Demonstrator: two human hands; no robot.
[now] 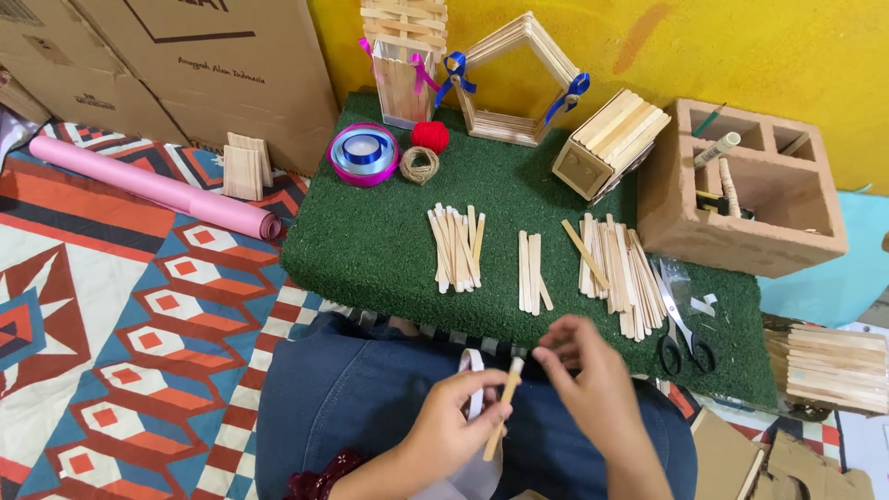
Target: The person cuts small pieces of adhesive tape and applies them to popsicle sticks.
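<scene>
pinched in the left hand (454,428), a wooden craft stick (503,408) stood tilted over the lap, beside a white tape strip (475,381); the right hand (588,370) nipped its top end. a loose pinch could have dropped it, or the tape stuck crooked

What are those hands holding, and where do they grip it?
The left hand grips a wooden craft stick around its middle. The right hand has fingertips at the stick's upper end. A white strip also sits by the left fingers.
</scene>
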